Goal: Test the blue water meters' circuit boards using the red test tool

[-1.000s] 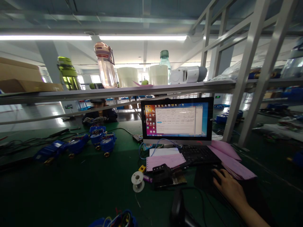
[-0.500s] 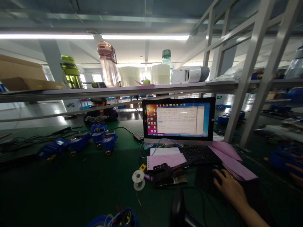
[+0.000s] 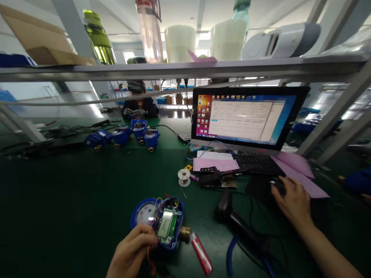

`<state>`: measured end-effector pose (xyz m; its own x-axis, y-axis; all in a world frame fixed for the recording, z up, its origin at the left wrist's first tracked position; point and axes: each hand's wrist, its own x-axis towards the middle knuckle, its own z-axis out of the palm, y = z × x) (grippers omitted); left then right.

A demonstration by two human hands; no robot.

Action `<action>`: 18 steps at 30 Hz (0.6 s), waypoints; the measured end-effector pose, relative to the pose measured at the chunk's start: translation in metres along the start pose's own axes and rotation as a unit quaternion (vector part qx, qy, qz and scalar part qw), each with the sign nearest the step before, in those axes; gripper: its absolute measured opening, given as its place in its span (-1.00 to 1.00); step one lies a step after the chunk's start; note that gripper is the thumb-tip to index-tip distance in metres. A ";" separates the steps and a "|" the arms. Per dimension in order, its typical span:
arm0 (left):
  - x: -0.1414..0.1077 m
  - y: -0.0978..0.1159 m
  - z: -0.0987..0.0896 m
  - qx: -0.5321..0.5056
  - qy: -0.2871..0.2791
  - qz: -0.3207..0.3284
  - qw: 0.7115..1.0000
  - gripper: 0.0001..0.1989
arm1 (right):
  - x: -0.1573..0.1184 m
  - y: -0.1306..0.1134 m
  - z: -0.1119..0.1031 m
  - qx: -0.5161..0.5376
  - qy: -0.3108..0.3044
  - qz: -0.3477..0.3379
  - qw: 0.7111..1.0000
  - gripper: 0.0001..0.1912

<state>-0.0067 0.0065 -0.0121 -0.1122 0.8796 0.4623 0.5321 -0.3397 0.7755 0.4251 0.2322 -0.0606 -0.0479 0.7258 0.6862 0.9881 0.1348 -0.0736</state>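
Observation:
My left hand (image 3: 135,247) is closed at the lower left corner of an opened blue water meter (image 3: 178,222), fingertips pinched at its edge. Inside the meter's box a green circuit board with a small LCD screen (image 3: 165,224) shows, with thin coloured wires around it. Orange and red wires hang below my left fingers. A brass fitting (image 3: 184,233) sticks out on the meter's right side. Over on the dark mouse pad, my right hand (image 3: 294,200) rests closed around a black computer mouse (image 3: 277,187).
A red lighter (image 3: 201,253) and a black barcode scanner (image 3: 232,212) lie right of the meter. Behind are a solder spool (image 3: 184,177), pink paper (image 3: 216,165), a keyboard (image 3: 257,164) and a lit monitor (image 3: 246,119). Several blue meters (image 3: 120,136) stand farther back, near a co-worker (image 3: 142,106).
The view has tilted down, bringing the near meter and lighter into sight. My left hand has come into view at the meter. My right hand stays on the mouse.

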 end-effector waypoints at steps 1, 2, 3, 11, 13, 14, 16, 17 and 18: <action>0.000 -0.002 -0.001 -0.014 0.006 0.007 1.000 -0.81 | 0.000 -0.013 -0.013 0.032 0.010 -0.010 0.999 -0.44; -0.001 -0.004 -0.002 -0.026 0.024 0.011 0.999 -0.83 | -0.002 -0.027 -0.026 0.064 0.018 -0.023 0.998 -0.45; -0.003 -0.004 -0.002 -0.034 0.053 0.013 0.998 -0.85 | -0.006 -0.043 -0.039 0.097 0.017 -0.038 0.994 -0.47; -0.031 0.055 0.021 0.168 0.076 0.263 0.947 -0.88 | -0.097 -0.175 -0.133 0.486 -0.232 -0.255 0.803 -0.64; -0.032 0.069 0.027 0.216 0.067 0.317 0.921 -0.90 | -0.117 -0.205 -0.145 0.548 -0.298 -0.275 0.732 -0.57; -0.031 0.074 0.028 0.229 0.073 0.334 0.911 -0.88 | -0.124 -0.217 -0.150 0.567 -0.334 -0.272 0.702 -0.56; -0.030 0.078 0.029 0.240 0.092 0.344 0.903 -0.85 | -0.134 -0.231 -0.156 0.587 -0.409 -0.241 0.656 -0.58; -0.029 0.077 0.029 0.243 0.098 0.335 0.905 -0.86 | -0.136 -0.231 -0.159 0.589 -0.439 -0.220 0.642 -0.59; -0.028 0.075 0.028 0.243 0.101 0.323 0.909 -0.89 | -0.137 -0.226 -0.160 0.579 -0.460 -0.197 0.644 -0.60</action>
<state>0.0595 -0.0341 0.0210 0.2301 0.4539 0.8608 0.8445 -0.5327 0.0551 0.2314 -0.0059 -0.0219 -0.8539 0.5021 0.1369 0.1269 0.4559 -0.8809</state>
